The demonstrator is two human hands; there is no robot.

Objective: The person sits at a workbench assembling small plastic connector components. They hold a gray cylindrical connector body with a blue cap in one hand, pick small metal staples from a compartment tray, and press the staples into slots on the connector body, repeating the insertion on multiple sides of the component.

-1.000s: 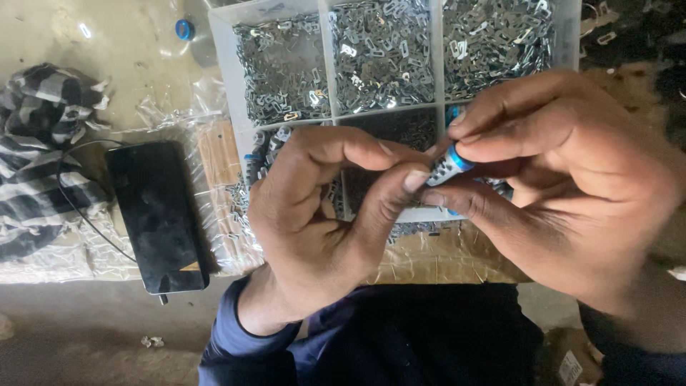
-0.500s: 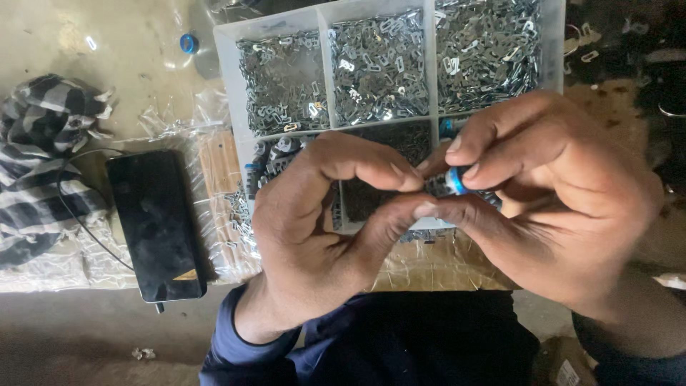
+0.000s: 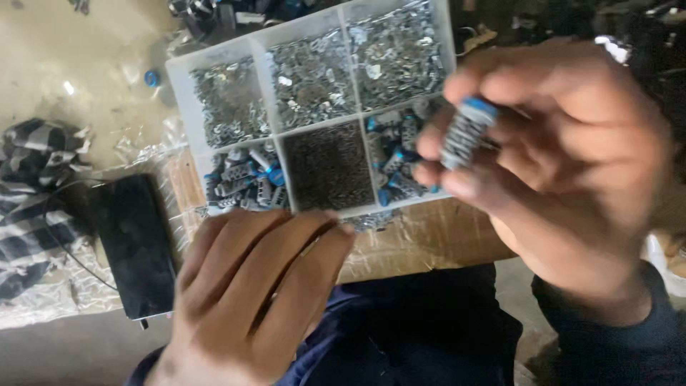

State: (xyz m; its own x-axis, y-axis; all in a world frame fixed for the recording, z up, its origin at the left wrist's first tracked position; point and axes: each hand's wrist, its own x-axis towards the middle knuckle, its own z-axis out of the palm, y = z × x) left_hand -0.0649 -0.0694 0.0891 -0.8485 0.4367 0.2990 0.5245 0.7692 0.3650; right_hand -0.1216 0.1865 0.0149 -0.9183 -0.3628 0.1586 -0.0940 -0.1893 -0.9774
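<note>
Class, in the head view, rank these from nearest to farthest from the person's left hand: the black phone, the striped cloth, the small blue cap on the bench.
From the left hand:
1. Black phone, just to its left.
2. Striped cloth, farther left, past the phone.
3. Small blue cap, far up by the tray's top left corner.

Right hand (image 3: 564, 164) and its ribbed blue-capped part (image 3: 466, 132) are motion-blurred.

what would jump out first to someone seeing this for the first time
The right hand, raised at right, pinches a small ribbed grey part with a blue cap. Behind it lies a white compartment tray of small metal pieces. The left hand spreads flat below, beside a black phone.
</note>
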